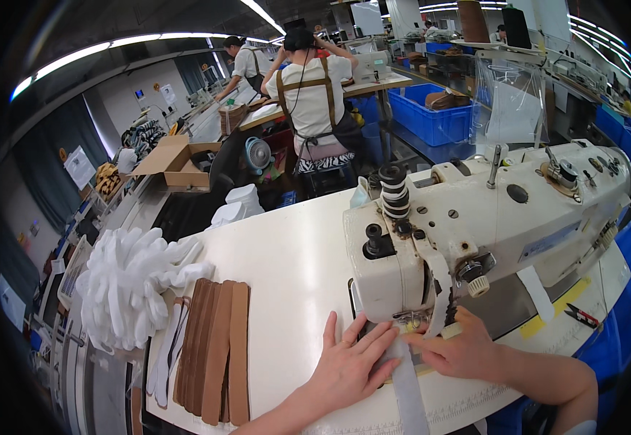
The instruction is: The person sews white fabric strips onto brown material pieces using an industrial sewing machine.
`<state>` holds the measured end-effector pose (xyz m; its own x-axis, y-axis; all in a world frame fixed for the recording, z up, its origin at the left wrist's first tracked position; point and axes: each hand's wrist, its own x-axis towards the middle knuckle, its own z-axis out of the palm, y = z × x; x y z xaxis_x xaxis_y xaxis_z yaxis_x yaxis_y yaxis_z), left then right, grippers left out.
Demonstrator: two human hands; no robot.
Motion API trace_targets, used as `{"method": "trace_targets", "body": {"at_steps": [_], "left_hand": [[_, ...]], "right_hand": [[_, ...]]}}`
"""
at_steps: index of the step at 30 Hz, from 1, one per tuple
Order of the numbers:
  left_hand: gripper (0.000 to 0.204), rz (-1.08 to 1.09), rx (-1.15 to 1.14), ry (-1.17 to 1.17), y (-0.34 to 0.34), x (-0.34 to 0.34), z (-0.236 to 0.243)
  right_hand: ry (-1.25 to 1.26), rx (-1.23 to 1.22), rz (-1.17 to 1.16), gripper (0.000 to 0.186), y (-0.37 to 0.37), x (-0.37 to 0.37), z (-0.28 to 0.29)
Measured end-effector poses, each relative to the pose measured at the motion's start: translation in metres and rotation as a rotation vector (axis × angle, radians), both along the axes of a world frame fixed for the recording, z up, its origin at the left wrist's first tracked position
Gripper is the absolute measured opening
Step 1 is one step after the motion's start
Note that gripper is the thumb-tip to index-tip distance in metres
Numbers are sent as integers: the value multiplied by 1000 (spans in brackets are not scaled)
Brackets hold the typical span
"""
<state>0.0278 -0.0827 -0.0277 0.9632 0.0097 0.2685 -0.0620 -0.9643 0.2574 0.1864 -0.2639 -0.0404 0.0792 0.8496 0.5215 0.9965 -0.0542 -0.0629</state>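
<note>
Nr the table's [294, 283] front edge, L hand [346, 370] is splayed w/ thumb on the white strip [408, 395], R hand [464, 351] curled beside it, grip unclear. Fingers this close to the sewing machine's [489, 210] needle risk a prick; uneven pressing could skew the strip. Needle tip's hidden, strip's near end cut off.

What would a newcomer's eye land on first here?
The off-white sewing machine dominates the right, with the left hand and right hand at a pale strip below it. Next, the heap of white gloves at left, near overlapping brown strips.
</note>
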Motion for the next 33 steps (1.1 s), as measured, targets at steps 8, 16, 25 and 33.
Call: {"method": "trace_targets", "body": {"at_steps": [8,16,25,33], "left_hand": [[44,-76,-68,-236,-16,-9,-1],[51,-60,-70,-235,-17,-6,-8],[43,-61,-62,-269,-19,-5,-6],[36,-62,-76,-298,-18,-5,-7]], "right_hand": [[163,-35,226,34,-4,4,3],[148,-34,236,34,-4,7,0],[109,-47,230,36,-6,7,3],[110,-36,225,37,-3,5,3]]}}
